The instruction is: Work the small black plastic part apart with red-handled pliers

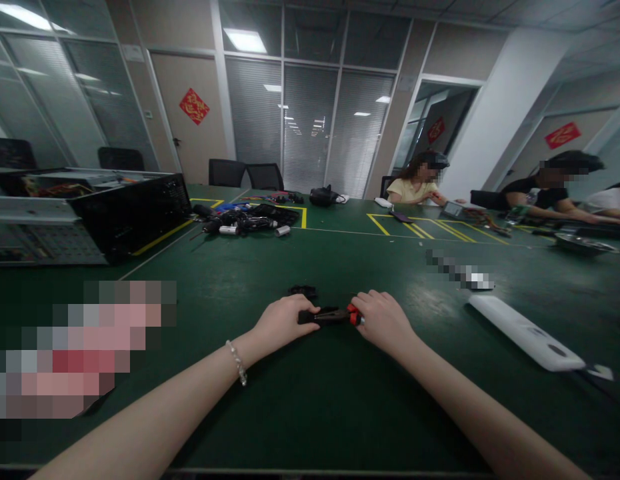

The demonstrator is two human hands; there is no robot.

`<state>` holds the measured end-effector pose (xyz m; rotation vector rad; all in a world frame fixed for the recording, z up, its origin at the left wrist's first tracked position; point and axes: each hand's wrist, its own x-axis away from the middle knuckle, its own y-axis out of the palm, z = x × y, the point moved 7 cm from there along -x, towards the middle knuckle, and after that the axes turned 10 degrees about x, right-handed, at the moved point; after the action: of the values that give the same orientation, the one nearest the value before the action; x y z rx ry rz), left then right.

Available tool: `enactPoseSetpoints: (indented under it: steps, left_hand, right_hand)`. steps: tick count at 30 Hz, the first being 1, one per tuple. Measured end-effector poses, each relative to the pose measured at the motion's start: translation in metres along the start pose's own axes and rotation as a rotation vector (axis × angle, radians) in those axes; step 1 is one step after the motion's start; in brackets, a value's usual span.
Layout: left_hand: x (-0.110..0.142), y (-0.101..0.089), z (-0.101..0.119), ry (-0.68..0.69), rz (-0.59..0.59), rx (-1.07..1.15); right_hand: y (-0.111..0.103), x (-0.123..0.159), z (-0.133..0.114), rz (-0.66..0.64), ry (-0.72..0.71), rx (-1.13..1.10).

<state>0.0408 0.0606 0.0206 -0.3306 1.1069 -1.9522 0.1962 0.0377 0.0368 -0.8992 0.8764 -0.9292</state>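
- Nearest the camera, reaching in from both lower corners with two forearms [155, 407], toward red-handled pliers [354, 313] just above or on the bench [340, 407]; contact hard to tell.
- With the right hand [385, 320], grip closed around the red handles, apparently for control of the nose, aimed leftward.
- With the left hand [283, 323], grip clamped on a dark piece [306, 317], thumb toward the camera, likely to steady it at the nose; exact bite of the tool too dark to tell.
- Just beyond the left fingertips, placed within easy reach: a dark part [303, 291].
- To the right, set aside from the hands, perhaps for elbow room: a white power strip [527, 333].
- Farther off, at left: heaped cables [240, 219] beside an open computer case [135, 217].
- Across at right: a co-worker [415, 187].
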Motion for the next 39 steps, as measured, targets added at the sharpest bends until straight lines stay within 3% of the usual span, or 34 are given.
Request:
enactPoseSetpoints:
  steps: [39]
  left_hand:
    - [-0.0003, -0.0002, 0.0006, -0.010, -0.006, 0.015]
  right_hand:
    - [-0.0017, 0.0008, 0.0002, 0.029, 0.002, -0.016]
